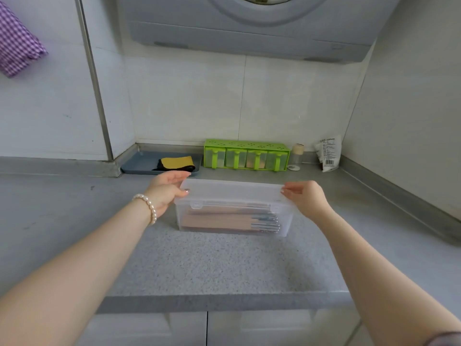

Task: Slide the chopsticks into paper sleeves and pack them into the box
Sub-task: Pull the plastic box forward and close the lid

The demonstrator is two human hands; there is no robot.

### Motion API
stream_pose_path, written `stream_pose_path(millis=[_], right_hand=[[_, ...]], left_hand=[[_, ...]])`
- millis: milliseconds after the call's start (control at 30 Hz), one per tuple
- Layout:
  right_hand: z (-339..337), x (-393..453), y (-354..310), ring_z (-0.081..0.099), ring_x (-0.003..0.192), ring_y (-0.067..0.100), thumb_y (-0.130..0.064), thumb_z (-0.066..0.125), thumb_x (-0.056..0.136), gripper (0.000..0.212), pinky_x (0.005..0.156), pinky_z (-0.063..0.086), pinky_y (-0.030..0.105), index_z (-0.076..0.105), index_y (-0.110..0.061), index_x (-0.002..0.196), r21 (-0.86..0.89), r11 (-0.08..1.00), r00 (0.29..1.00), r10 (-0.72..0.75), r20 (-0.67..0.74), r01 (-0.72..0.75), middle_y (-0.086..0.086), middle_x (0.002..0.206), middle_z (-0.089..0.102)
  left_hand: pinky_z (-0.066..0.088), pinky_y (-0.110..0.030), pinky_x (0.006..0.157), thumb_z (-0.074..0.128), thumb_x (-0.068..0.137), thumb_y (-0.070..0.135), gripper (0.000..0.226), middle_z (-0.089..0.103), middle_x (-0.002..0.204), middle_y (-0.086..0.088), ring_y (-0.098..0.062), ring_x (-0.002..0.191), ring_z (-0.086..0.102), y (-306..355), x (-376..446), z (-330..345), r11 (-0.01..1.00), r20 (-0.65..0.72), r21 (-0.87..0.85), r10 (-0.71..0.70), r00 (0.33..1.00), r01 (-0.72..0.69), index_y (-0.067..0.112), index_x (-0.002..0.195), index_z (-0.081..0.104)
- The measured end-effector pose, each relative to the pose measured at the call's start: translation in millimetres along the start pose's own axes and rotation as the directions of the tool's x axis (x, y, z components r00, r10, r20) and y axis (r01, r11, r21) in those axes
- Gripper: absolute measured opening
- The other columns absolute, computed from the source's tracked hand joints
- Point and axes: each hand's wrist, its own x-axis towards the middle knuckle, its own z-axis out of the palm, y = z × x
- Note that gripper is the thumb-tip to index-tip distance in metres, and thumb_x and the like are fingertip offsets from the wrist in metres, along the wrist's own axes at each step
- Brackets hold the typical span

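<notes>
A clear plastic box [233, 218] stands on the grey speckled counter [212, 265], in the middle, a little behind the front edge. Its lid [232, 192] lies on top of it, and two small clasps show on the front side of the lid. Through the clear wall one can see brown paper sleeves [219, 219] lying flat in a stack, with the silver ends of chopsticks [265, 222] coming out at the right side.

The left hand [166, 192] is at the left end of the lid. Its fingers lie over the top edge and its thumb presses on the front corner, so it holds the lid between them. A pearl bracelet [147, 206] is on this wrist. The right hand [305, 198] is at the right end, and it pinches the lid's corner with the fingertips and thumb.

Behind the box, against the wall, there is a green spice rack [247, 156] with four small drawers. To the left of it is a blue tray [139, 163] with a yellow and black cloth [177, 164] in it. To the right of the rack stand a small jar [296, 154] and a white packet [329, 153]. A purple checked cloth [17, 43] hangs at the upper left.
</notes>
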Motion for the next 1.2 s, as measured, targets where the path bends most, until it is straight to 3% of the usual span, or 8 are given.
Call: stream_pose_path(millis=[67,133,267,367,567,967,1100,1200], right_hand=[[0.2,-1.0,-9.3,0.059,0.108,0.024,-0.018,0.058,0.091,0.022,0.088,0.044,0.028,0.071,-0.009,0.106,-0.285,0.952,0.993,-0.113,0.027,0.116,0.006,0.118,0.066],[2.6,-3.2,-19.7,0.057,0.112,0.025,-0.019,0.05,0.095,0.027,0.09,0.043,0.029,0.067,-0.011,0.114,-0.35,0.924,0.987,-0.134,0.091,0.158,0.005,0.124,0.063],[16.2,-9.1,-27.4,0.05,0.116,0.031,-0.031,0.032,0.101,0.042,0.095,0.039,0.036,0.056,-0.004,0.121,-0.358,0.916,0.973,-0.116,0.198,0.182,0.015,0.126,0.058],[21.7,-10.6,-22.2,0.028,0.139,0.024,-0.035,0.021,0.103,0.048,0.111,0.019,0.03,0.046,-0.01,0.135,-0.386,0.891,0.953,-0.138,0.27,0.239,0.012,0.145,0.041],[27.1,-5.6,-13.8,0.012,0.145,0.024,-0.041,0.017,0.102,0.051,0.117,0.011,0.036,0.027,-0.02,0.147,-0.479,0.845,0.946,-0.088,0.312,0.237,0.009,0.156,0.019],[26.7,-4.7,-20.3,0.013,0.145,0.022,-0.033,0.017,0.103,0.048,0.114,0.009,0.028,0.028,-0.014,0.146,-0.457,0.851,0.938,-0.11,0.327,0.26,0.012,0.155,0.021],[34.1,1.0,-24.4,0.019,0.143,0.023,-0.039,0.017,0.102,0.049,0.114,0.016,0.034,0.035,-0.019,0.143,-0.447,0.857,0.942,-0.118,0.315,0.257,0.009,0.153,0.027],[40.3,2.0,-31.3,0.031,0.135,0.026,-0.043,0.018,0.101,0.051,0.111,0.022,0.039,0.051,-0.018,0.131,-0.574,0.777,0.963,-0.161,0.216,0.258,0.01,0.141,0.043]], left_hand=[[0.031,-0.029,0.107,0.056,0.08,-0.015,0.052,0.049,0.137,0.0,-0.018,0.132,0.039,3.4,0.3,6.4,0.92,0.006,0.361,0.164,0.986,-0.155,0.017,0.12,0.059],[0.025,-0.028,0.108,0.051,0.086,-0.006,0.046,0.041,0.144,0.001,-0.018,0.135,0.033,7.5,1.1,16.3,0.768,0.111,0.581,0.254,0.961,-0.27,0.02,0.124,0.056],[0.008,-0.047,0.116,0.023,0.099,0.04,0.046,0.019,0.155,0.002,-0.021,0.144,0.011,10.8,-4.5,35.3,0.415,0.337,0.845,0.078,0.938,-0.338,0.025,0.142,0.033],[0.0,-0.046,0.117,0.008,0.097,0.048,0.054,0.008,0.157,0.006,-0.019,0.145,0.003,6.7,-7.4,35.9,0.259,0.353,0.902,0.02,0.935,-0.346,0.03,0.147,0.016],[0.002,-0.043,0.117,0.007,0.099,0.042,0.052,0.002,0.157,0.005,-0.018,0.145,0.001,2.6,-8.6,35.1,0.182,0.365,0.915,0.012,0.931,-0.361,0.026,0.149,0.008],[0.004,-0.048,0.116,0.008,0.1,0.035,0.049,0.007,0.157,0.003,-0.022,0.145,0.003,-2.8,-7.4,36.9,0.137,0.313,0.936,0.096,0.945,-0.324,0.028,0.148,0.012],[-0.005,-0.051,0.113,0.008,0.098,0.044,0.05,0.015,0.156,0.001,-0.026,0.145,0.001,-4.9,-7.5,38.7,0.123,0.194,0.969,0.156,0.968,-0.214,0.032,0.14,0.034],[0.011,-0.044,0.116,0.017,0.099,0.04,0.049,0.039,0.146,-0.005,-0.026,0.14,0.023,-6.9,-10.3,42.6,0.24,0.149,0.948,0.238,0.96,-0.207,0.022,0.123,0.055]])
